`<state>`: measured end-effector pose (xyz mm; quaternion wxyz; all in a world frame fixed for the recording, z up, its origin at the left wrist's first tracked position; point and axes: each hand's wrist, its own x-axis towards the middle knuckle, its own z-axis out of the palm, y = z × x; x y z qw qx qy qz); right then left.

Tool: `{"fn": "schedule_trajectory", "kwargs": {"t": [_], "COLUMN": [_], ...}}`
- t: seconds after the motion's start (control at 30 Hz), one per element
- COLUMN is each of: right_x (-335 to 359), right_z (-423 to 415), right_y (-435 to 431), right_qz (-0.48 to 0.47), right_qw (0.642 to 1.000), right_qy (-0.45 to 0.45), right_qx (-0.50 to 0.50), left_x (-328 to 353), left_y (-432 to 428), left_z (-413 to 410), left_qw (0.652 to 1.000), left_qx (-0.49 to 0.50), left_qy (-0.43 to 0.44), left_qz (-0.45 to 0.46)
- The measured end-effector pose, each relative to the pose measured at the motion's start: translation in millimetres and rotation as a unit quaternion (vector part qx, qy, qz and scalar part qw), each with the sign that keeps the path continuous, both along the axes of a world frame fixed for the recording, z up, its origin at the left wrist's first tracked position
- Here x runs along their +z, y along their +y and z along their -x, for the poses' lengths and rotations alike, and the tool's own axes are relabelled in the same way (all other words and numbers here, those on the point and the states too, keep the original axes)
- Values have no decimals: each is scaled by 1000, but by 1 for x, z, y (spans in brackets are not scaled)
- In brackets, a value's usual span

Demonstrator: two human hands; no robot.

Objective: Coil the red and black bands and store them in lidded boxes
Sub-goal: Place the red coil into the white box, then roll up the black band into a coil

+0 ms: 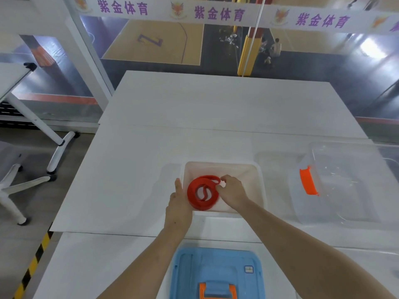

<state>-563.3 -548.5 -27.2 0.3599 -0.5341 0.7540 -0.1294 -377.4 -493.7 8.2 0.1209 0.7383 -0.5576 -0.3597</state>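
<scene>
Red band point(203, 194), one only in view, is lying coiled inside the white box point(259, 186) at the middle of the table point(216, 104); we are seeing no black band anywhere. Going from near to far, we are looking first at one blue lid point(216, 268) with an orange handle point(217, 290), lying flat at the near edge between our two forearms. Beyond it we are reaching into the open white box. Our left hand point(179, 208) is resting flat against the box's left wall, fingers straight, gripping nothing and touching the coil's outer edge. Our right hand point(232, 193) is curled over the coil's right side, fingertips pinching the loose end of the band where it folds at the top. To the right, well apart, one clear box point(356, 214) with an orange latch point(308, 181) is sitting near the table's right edge. That is making two boxes and one lid. Past the white box the tabletop is running bare to its far edge, giving us free room ahead and to the left.
</scene>
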Motion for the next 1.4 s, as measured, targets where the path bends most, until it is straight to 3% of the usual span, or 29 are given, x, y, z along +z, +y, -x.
{"fn": "schedule_trajectory", "kwargs": {"t": [0.13,0.23,0.37,0.43,0.63,1.0,1.23,1.4], "right_x": [33,63,98,108,119,84,49,23], "right_z": [0,5,29,47,105,275,402,456], "right_y": [26,63,139,186,312,487,577,628], "right_qz": [50,93,152,166,170,199,182,127], "right_qw": [993,979,962,957,951,938,946,964], "right_qy": [73,137,184,205,252,280,262,230], "right_qx": [80,120,133,119,59,45,61,40], "left_x": [7,22,39,40,47,35,-3,-24], "left_y": [10,33,86,114,202,364,459,509], "left_z": [-6,-8,4,20,87,252,369,403], "left_qw": [999,986,957,946,923,891,896,906], "left_qx": [-14,-72,-150,-192,-299,-380,-393,-393], "left_qy": [-25,-126,-160,-162,-140,-154,-157,-143], "left_qz": [23,80,191,205,196,193,136,72]}}
